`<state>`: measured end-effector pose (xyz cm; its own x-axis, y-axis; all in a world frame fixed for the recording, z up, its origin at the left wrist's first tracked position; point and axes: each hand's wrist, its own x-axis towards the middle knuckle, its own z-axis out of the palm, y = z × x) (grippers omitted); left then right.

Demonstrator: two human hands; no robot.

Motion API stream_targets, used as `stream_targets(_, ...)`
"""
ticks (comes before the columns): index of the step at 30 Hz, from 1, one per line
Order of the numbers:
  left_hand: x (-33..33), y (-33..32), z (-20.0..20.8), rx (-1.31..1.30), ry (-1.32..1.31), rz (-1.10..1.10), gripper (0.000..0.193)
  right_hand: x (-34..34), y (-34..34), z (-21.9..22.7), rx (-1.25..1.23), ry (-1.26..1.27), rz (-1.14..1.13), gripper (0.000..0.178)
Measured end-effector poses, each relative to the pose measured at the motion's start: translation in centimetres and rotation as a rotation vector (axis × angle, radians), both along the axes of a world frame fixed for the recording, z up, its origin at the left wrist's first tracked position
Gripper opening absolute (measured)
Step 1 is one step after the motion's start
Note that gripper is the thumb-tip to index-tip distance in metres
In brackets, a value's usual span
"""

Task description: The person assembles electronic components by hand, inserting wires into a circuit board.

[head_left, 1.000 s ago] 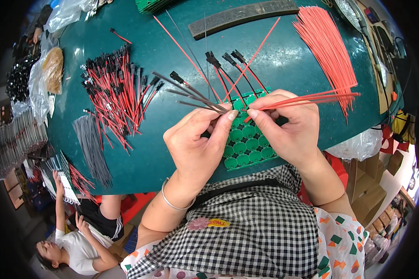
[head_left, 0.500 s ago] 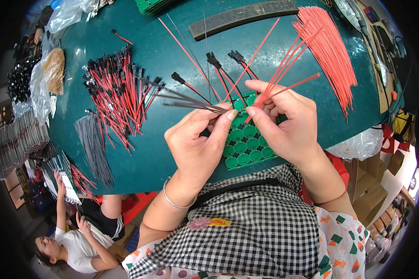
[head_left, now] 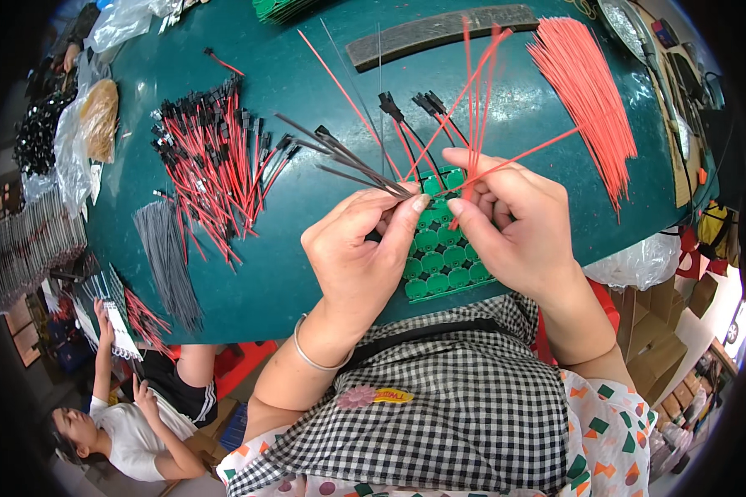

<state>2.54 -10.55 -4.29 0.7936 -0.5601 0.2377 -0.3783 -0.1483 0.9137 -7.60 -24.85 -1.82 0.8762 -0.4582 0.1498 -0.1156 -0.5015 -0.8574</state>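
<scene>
My left hand (head_left: 352, 236) pinches a fan of black wires (head_left: 340, 156) between thumb and fingers, their loose ends spreading up and left. A small bundle of red wires (head_left: 477, 99) is gripped in my right hand (head_left: 526, 228), pointing upward. One single red wire (head_left: 539, 151) slants apart from that bundle, its inner end close to my left fingertips. Both hands meet over a green circuit board panel (head_left: 427, 265) of repeated round pieces. Two-wire leads with black connectors (head_left: 391, 106) stand up behind the panel; my fingers hide where the wire ends touch it.
Red-and-black connector leads (head_left: 211, 157) are heaped at left, above a stack of black wires (head_left: 167, 261). Loose red wires (head_left: 584, 99) lie at right. A dark bar (head_left: 439, 35) rests at the back. Another person (head_left: 133, 431) sits at lower left.
The red bundle in my right hand has swung leftward and more upright, leaving one red wire apart at the right. Both hands have shifted slightly right, still gripping their wires.
</scene>
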Motion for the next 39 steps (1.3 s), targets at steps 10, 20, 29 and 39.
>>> stream_targets(10,-0.1,0.3,0.3,0.104,-0.043,-0.034,0.010,-1.7,0.0,-0.2,0.138,0.024,-0.099,0.021)
stream_targets(20,-0.1,-0.3,-0.2,0.076,-0.233,0.012,0.019,0.7,0.2,0.2,-0.106,-0.050,-0.041,0.018)
stream_targets(29,-0.2,-0.1,0.3,0.118,-0.203,0.007,0.015,1.2,0.5,-0.4,0.559,-0.181,-0.116,0.009)
stream_targets(39,-0.4,0.2,0.2,0.114,-0.115,0.008,0.011,-0.6,0.1,-0.9,0.451,-0.161,-0.131,0.007)
